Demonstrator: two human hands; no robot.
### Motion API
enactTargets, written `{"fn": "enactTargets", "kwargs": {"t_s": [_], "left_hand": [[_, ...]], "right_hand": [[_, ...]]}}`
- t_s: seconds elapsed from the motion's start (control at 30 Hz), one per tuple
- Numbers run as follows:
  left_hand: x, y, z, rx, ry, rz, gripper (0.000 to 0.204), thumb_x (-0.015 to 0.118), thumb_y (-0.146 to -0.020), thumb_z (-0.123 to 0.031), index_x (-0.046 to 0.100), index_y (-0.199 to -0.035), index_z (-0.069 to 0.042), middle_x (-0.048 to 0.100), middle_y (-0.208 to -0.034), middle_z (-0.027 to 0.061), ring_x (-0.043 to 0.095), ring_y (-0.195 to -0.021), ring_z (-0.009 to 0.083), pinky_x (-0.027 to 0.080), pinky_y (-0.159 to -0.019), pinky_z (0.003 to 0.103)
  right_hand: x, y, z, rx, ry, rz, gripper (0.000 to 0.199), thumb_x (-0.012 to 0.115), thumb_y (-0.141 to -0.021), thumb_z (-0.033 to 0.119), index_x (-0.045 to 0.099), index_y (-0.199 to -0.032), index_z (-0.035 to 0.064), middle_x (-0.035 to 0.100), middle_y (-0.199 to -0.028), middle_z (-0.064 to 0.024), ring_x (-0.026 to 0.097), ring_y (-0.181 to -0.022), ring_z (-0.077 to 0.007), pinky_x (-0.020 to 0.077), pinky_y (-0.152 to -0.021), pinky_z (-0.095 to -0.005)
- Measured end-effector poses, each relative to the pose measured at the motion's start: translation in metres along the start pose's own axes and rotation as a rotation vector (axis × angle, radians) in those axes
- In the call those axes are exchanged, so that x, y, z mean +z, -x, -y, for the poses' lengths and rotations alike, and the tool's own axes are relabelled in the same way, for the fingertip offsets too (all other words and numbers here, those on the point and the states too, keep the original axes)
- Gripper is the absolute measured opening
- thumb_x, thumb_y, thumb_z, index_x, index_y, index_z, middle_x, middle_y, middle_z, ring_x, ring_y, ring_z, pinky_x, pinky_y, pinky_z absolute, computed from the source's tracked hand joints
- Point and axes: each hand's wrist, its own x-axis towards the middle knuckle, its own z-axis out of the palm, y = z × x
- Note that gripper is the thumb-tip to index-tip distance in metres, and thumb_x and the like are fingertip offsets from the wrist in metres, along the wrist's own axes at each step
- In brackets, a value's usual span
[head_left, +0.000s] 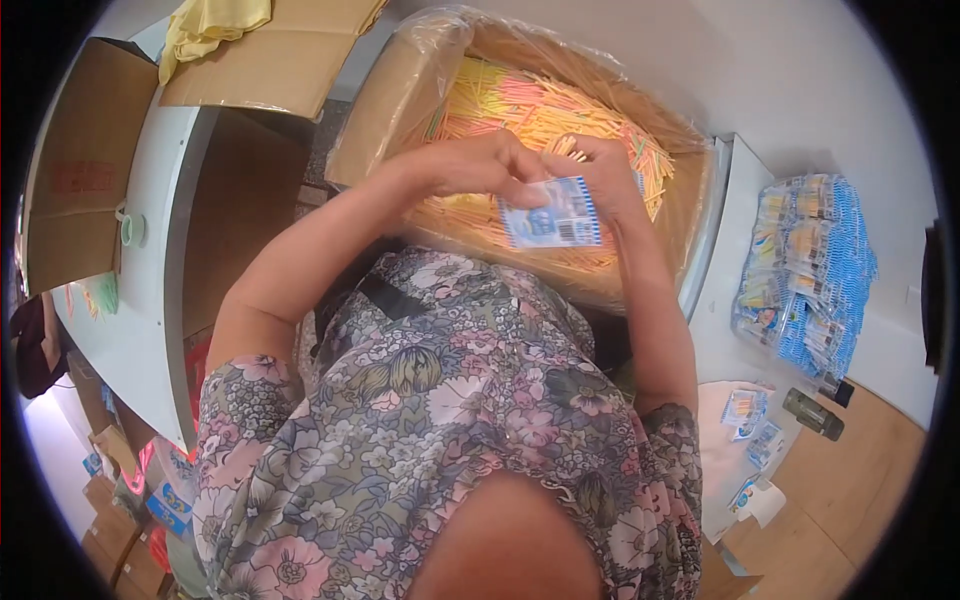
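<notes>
My left hand (485, 165) pinches the top of a small white-and-blue printed plastic packet (550, 228) with thumb and fingers. The packet hangs flat below the fingers. Close beside it, my right hand (608, 185) is curled around a small bunch of thin sticks (568, 148), whose ends show at the packet's upper edge. Whether those ends are inside the packet I cannot tell. Both hands are over a large cardboard box (375, 125) lined with clear plastic. Loose thin sticks (530, 95) in yellow, orange and pink fill it.
On the white surface at the right lies a pile of blue-and-clear packets (810, 270). Near it are a dark green cylinder (812, 414) and several loose packets (745, 410). At the left stand a white table (150, 340) and an open carton (85, 170); a yellow cloth (215, 30) drapes over cardboard.
</notes>
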Motion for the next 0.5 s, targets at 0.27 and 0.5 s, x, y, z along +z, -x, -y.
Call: {"fn": "enactTargets", "kwargs": {"t_s": [0.27,0.5], "left_hand": [[0.034,-0.022,0.022,0.18,-0.115,-0.34,0.009,0.071,-0.074,-0.007,0.066,-0.077,-0.001,0.062,-0.065,0.0053,0.058,-0.063,0.0115,0.047,-0.061,0.027],[0.04,-0.025,0.031,0.26,-0.369,-0.371,0.01,0.071,-0.074,-0.007,0.063,-0.075,0.0,0.062,-0.068,0.0098,0.06,-0.061,0.0165,0.047,-0.057,0.029]], "right_hand": [[-0.013,0.016,-0.012,-0.047,0.009,-0.032,0.013,0.067,-0.081,0.016,0.062,-0.078,0.0039,0.055,-0.067,0.0025,0.05,-0.061,-0.0021,0.0378,-0.05,-0.0194],[0.014,0.014,-0.006,-0.278,0.399,-0.345,0.017,0.067,-0.08,0.018,0.059,-0.074,0.0038,0.056,-0.064,-0.0022,0.049,-0.059,-0.0068,0.0408,-0.054,-0.0254]]}}
